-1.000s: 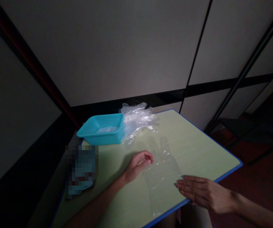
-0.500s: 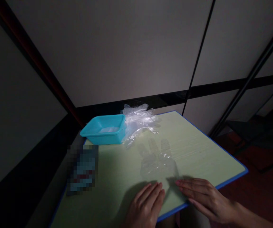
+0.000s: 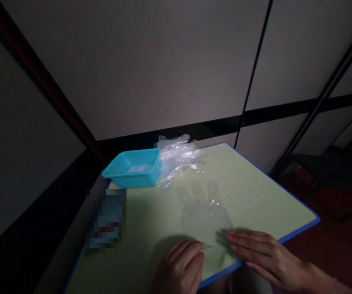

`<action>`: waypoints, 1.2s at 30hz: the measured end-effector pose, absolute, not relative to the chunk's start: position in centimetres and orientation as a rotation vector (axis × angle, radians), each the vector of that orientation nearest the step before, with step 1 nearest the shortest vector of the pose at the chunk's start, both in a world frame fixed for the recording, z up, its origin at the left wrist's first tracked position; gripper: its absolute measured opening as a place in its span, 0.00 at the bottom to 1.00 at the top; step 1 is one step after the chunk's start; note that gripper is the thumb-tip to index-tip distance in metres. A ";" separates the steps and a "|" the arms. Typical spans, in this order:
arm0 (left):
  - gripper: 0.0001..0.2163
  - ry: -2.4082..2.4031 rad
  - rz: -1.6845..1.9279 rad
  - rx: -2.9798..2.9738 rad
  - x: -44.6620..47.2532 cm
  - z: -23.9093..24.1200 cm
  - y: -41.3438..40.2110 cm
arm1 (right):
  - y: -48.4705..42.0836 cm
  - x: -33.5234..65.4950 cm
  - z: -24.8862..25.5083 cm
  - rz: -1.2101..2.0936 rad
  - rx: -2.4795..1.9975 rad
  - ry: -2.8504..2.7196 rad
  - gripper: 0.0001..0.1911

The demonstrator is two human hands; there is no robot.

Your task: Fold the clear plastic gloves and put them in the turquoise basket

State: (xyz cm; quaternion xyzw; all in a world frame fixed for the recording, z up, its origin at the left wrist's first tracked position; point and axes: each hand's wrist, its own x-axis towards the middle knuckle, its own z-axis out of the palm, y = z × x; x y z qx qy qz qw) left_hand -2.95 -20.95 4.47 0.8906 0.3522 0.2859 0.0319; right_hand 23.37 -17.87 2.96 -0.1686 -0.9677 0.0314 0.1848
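Observation:
A clear disposable plastic glove lies flat on the pale table, its fingers pointing away from me. Its cuff lies between my hands, faint against the tabletop. At the cuff's left side is my left hand, fingers curled in and closed; what is under its fingertips is hidden. My right hand rests at the cuff's right side, fingers stretched out and side by side, fingertips at the glove's edge. Farther back, a loose heap of clear plastic gloves sits against a turquoise basket.
A blurred-out packet lies at the table's left edge. A pale panelled cupboard front rises behind the table. Blue trim runs round the tabletop. On the far right stands a dark seat.
My left hand's fingers have curled in from a flatter pose, and the hand has shifted slightly left. My right hand has stayed nearly in place. The glove's palm looks more spread out.

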 end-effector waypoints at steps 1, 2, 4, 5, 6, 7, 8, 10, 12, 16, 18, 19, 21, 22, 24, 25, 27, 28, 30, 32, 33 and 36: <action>0.11 1.077 0.892 2.737 -2.9 4.6 -20.9 | -17.7 23.4 2.8 0.093 -0.471 -2.724 0.24; 0.11 1.069 0.905 2.733 -2.9 4.7 -20.8 | -17.5 23.5 2.7 0.100 -0.461 -2.724 0.25; 0.11 1.036 0.925 2.741 -2.9 4.6 -20.7 | -17.1 23.6 2.5 0.119 -0.444 -2.744 0.26; 0.12 1.020 0.929 2.749 -2.9 4.5 -20.7 | -17.0 23.6 2.4 0.124 -0.439 -2.764 0.26; 0.12 1.006 0.931 2.757 -2.9 4.3 -20.7 | -16.9 23.6 2.3 0.123 -0.438 -2.785 0.26; 0.11 0.996 0.924 2.761 -3.0 4.1 -20.7 | -16.8 23.6 2.2 0.116 -0.440 -2.803 0.26; 0.11 0.989 0.910 2.761 -3.0 3.9 -20.8 | -16.8 23.6 2.2 0.106 -0.442 -2.812 0.25; 0.11 0.985 0.889 2.737 -3.0 3.6 -20.9 | -16.9 23.6 2.4 0.098 -0.440 -2.806 0.24; 0.11 0.981 0.874 2.696 -3.0 3.6 -21.0 | -16.9 23.6 2.6 0.111 -0.425 -2.794 0.24; 0.10 0.955 0.848 2.548 -2.9 4.6 -20.4 | -16.5 23.6 3.2 0.151 -0.399 -2.811 0.24; 0.09 0.948 0.842 2.419 -2.8 5.4 -19.6 | -16.1 23.5 3.6 0.186 -0.413 -2.812 0.25; 0.08 0.950 0.840 2.353 -2.8 5.8 -19.1 | -15.9 23.5 3.9 0.213 -0.423 -2.799 0.25; 0.08 0.960 0.830 2.248 -2.8 6.8 -18.1 | -15.6 23.3 4.4 0.293 -0.467 -2.744 0.26; 0.07 0.966 0.823 2.209 -2.8 7.2 -17.5 | -15.4 23.2 4.7 0.340 -0.504 -2.699 0.25; 0.07 0.973 0.813 2.152 -2.9 8.0 -16.4 | -15.0 22.9 5.2 0.439 -0.607 -2.606 0.23; 0.07 0.978 0.809 2.129 -2.9 8.4 -15.9 | -14.8 22.8 5.5 0.492 -0.661 -2.568 0.22; 0.07 0.996 0.804 2.074 -2.9 8.8 -14.7 | -14.1 22.5 5.9 0.596 -0.752 -2.507 0.20; 0.07 1.013 0.795 2.041 -2.9 8.9 -14.0 | -13.7 22.3 6.0 0.646 -0.793 -2.476 0.19; 0.07 1.057 0.775 1.975 -3.0 8.9 -12.6 | -12.6 21.9 6.3 0.742 -0.864 -2.403 0.18; 0.07 1.094 0.772 1.913 -3.0 8.7 -11.3 | -11.5 21.5 6.5 0.829 -0.923 -2.323 0.17; 0.07 1.104 0.777 1.888 -3.1 8.7 -10.8 | -11.0 21.4 6.6 0.875 -0.935 -2.294 0.17; 0.07 1.058 0.774 1.858 -3.3 8.8 -10.1 | -10.3 21.4 6.6 0.960 -0.894 -2.287 0.16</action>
